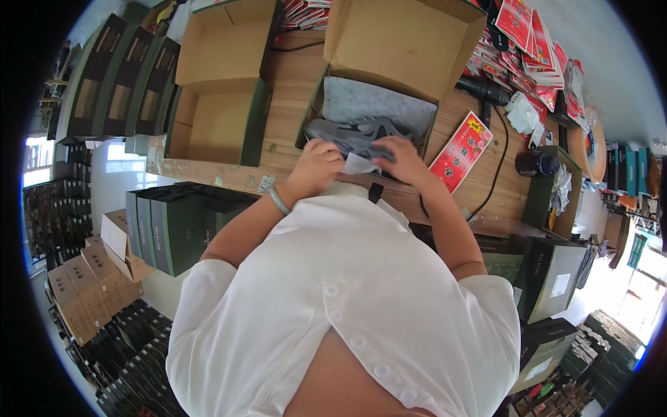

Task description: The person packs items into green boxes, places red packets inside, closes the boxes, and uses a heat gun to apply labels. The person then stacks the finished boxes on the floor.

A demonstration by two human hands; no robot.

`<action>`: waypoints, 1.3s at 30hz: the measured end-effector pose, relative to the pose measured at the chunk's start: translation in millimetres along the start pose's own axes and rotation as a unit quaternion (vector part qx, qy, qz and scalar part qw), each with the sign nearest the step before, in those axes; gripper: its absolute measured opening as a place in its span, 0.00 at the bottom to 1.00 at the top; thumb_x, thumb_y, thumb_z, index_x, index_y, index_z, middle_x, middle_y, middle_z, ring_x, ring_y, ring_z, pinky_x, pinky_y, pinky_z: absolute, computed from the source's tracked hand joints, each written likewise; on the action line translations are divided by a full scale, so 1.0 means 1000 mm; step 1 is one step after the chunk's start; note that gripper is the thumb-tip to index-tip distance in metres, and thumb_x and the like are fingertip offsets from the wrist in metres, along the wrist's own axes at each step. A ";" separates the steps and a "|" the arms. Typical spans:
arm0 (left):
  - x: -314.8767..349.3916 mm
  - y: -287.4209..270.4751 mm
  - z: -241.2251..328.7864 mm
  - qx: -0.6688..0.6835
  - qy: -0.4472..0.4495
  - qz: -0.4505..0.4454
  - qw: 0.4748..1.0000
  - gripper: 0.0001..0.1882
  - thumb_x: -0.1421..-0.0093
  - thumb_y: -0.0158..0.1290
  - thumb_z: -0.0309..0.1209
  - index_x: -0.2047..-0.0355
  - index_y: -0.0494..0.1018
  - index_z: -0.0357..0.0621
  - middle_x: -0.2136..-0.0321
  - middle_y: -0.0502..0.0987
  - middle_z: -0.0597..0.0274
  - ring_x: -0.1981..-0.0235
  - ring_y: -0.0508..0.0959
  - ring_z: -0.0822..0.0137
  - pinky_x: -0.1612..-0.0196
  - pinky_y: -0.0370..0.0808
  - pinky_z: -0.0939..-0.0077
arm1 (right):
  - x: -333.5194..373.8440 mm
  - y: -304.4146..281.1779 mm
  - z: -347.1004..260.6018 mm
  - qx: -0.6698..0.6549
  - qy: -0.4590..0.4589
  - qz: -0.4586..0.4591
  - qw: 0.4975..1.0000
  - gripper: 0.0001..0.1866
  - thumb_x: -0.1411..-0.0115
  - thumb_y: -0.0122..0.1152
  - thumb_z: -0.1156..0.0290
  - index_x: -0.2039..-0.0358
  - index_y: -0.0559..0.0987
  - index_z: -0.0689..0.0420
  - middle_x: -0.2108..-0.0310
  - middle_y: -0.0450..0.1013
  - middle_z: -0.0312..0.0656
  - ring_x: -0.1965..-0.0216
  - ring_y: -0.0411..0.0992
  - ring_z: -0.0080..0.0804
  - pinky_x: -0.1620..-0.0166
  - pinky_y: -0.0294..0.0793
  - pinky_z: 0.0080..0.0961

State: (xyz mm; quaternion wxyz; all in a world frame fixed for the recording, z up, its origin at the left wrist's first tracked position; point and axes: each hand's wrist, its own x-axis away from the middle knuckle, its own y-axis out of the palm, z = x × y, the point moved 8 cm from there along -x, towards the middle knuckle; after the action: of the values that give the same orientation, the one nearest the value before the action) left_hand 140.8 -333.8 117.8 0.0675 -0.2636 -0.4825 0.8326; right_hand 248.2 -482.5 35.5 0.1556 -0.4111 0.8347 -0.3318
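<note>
A grey sneaker lies in an open dark green shoebox with a brown inside, against pale tissue paper. At the box's near edge, a small piece of white paper shows between my hands. My left hand is closed, its fingers curled at the shoe's near left side, against the paper's edge. Over the shoe's right part, my right hand has its thumb and forefinger apart, the thumb near the paper. The other fingertips of both hands are partly hidden.
Left of the shoebox stands a second open box with nothing visible inside. A red printed card lies right of the shoe, near a black cable, a black heat gun or dryer and a dark jar. Closed shoeboxes line the left.
</note>
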 end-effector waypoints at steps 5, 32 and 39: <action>-0.020 0.022 0.008 0.058 0.004 -0.035 0.998 0.07 0.49 0.57 0.27 0.68 0.75 0.48 0.70 0.72 0.61 0.63 0.74 0.57 0.54 0.69 0.63 | 0.012 0.011 -0.064 -0.162 0.093 -0.044 0.982 0.23 0.52 0.70 0.63 0.55 0.80 0.54 0.56 0.76 0.48 0.50 0.70 0.51 0.45 0.65 0.43; 0.018 0.049 -0.078 -0.075 -0.066 -0.107 0.989 0.15 0.49 0.62 0.33 0.60 0.74 0.53 0.50 0.71 0.63 0.48 0.71 0.59 0.39 0.60 0.52 | 0.125 -0.074 -0.047 0.166 0.078 0.203 0.962 0.13 0.60 0.63 0.79 0.72 0.82 0.48 0.74 0.75 0.32 0.65 0.72 0.33 0.51 0.62 0.33; 0.005 0.049 -0.121 0.042 -0.263 -0.110 0.957 0.14 0.43 0.51 0.29 0.55 0.70 0.50 0.55 0.79 0.57 0.53 0.77 0.53 0.40 0.60 0.48 | 0.112 -0.054 -0.042 -0.040 0.185 -0.053 0.981 0.07 0.48 0.66 0.69 0.70 0.80 0.56 0.72 0.76 0.41 0.67 0.74 0.43 0.61 0.71 0.36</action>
State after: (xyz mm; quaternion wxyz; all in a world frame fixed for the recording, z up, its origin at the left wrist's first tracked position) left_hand 204.7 -264.9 27.7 0.0402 0.0228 -0.4737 0.8795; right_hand 188.8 -576.5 104.9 -0.0357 -0.3923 0.8388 -0.3759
